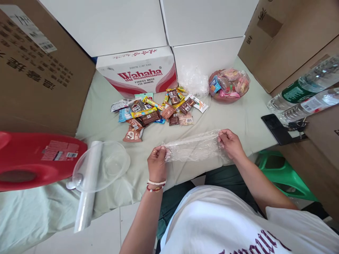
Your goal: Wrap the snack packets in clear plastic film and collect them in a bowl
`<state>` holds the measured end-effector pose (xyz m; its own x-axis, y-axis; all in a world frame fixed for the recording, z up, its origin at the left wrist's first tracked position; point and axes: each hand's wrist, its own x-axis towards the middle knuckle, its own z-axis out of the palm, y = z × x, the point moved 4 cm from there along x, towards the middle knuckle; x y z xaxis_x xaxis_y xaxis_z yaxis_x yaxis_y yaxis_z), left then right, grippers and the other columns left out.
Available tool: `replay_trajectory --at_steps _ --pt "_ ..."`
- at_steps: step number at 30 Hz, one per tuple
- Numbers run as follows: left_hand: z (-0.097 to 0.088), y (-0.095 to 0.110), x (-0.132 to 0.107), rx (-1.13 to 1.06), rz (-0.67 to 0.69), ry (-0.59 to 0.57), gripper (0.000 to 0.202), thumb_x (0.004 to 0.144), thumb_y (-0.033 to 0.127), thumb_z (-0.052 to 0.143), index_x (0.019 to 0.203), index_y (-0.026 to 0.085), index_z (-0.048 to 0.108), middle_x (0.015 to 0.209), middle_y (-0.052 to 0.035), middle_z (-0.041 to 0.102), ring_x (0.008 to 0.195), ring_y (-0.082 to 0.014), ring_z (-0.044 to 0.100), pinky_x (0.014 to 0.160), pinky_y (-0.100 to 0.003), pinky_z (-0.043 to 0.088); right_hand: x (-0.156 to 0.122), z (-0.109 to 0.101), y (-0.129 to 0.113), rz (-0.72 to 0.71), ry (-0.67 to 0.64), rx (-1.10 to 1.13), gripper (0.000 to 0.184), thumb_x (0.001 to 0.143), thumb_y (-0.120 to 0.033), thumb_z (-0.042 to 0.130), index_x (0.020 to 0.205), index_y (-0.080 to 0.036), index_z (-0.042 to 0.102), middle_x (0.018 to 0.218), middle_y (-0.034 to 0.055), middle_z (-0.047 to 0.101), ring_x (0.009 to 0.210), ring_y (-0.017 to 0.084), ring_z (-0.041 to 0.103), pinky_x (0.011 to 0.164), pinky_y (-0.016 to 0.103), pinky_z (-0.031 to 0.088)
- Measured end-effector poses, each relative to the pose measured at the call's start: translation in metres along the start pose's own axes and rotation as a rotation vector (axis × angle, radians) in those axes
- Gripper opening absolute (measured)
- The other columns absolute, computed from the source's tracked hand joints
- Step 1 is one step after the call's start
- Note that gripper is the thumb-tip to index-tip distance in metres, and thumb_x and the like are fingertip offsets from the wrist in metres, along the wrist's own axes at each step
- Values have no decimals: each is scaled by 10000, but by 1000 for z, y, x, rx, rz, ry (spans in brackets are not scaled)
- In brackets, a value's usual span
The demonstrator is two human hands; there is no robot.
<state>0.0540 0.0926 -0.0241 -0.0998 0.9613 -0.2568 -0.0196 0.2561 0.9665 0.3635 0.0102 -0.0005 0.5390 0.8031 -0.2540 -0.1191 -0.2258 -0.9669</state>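
A thin sheet of clear plastic film [193,146] with a gathered upper edge is stretched between my hands, just above the table's front edge. My left hand [157,162] pinches its left end between thumb and fingers. At the opposite end, my right hand [230,144] is closed on the film. Beyond it lies a loose pile of wrapped snacks [156,109]. A pink translucent bowl [227,99] full of packaged snacks stands at the back right. Crumpled clear plastic [194,80] sits between that bowl and the white-and-red carton.
To the left are a clear plastic bowl [124,164], a roll of film [86,208] and a red container [39,158]. The Wahaha carton [143,72] stands behind the snacks. On the right are water bottles [299,92], a black phone [275,128], keys and a green stool [293,180].
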Motion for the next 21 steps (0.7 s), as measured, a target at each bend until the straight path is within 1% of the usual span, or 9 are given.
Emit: replay_trajectory --at_steps 3,7,10,12,13,15,17,19,21 --pt "-13 4 5 -79 -50 37 413 713 560 775 856 198 635 614 70 543 546 -86 457 554 -225 388 -1 0 6 30 -11 -11 365 798 -548 746 850 -224 586 634 -56 564 446 83 399 426 240 281" --pt "-39 14 4 134 -8 126 364 780 553 697 862 207 620 552 94 438 492 -94 376 501 -236 319 6 12 7 -27 -68 -79 331 849 -549 701 868 -231 609 650 -38 584 484 107 438 454 251 327" --pt "-62 31 -10 359 171 366 271 813 454 677 899 206 613 663 54 540 591 -122 474 595 -260 401 15 24 1 -105 -119 -164 282 900 -521 642 893 -240 618 680 -26 602 525 126 471 503 268 372" --pt "-64 47 -28 488 383 405 198 857 396 650 931 213 634 742 25 592 650 -138 519 671 -284 445 20 33 -4 -141 -162 -224 261 913 -501 617 900 -240 618 690 -22 609 540 134 481 525 275 381" --pt "-58 54 -37 560 509 312 165 881 375 631 936 221 654 769 6 616 677 -152 549 701 -300 464 21 38 -6 -152 -181 -250 255 913 -494 609 900 -239 619 691 -21 611 544 136 482 531 277 381" --pt "-34 61 -51 693 729 -31 137 902 334 617 959 244 701 858 -43 681 798 -194 631 788 -346 496 24 46 -10 -170 -206 -295 247 910 -480 597 898 -234 622 687 -20 615 552 140 485 543 277 382" --pt "-11 59 -55 834 839 -285 191 899 320 635 1053 263 732 1051 -97 727 1040 -263 666 944 -424 485 28 53 -13 -179 -222 -338 241 909 -468 584 903 -231 629 683 -19 620 559 143 490 556 277 385" --pt "1 50 -43 960 834 -333 287 903 350 647 1165 262 723 1239 -130 706 1214 -321 616 1047 -498 436 34 56 -14 -202 -236 -389 233 920 -449 562 910 -229 634 683 -17 629 571 149 501 575 280 393" --pt "3 37 -22 989 748 -346 276 931 378 605 1137 240 727 1199 -136 724 1166 -319 633 1015 -493 460 42 55 -16 -232 -250 -468 222 942 -418 533 913 -225 638 694 -10 640 597 160 524 606 288 410"
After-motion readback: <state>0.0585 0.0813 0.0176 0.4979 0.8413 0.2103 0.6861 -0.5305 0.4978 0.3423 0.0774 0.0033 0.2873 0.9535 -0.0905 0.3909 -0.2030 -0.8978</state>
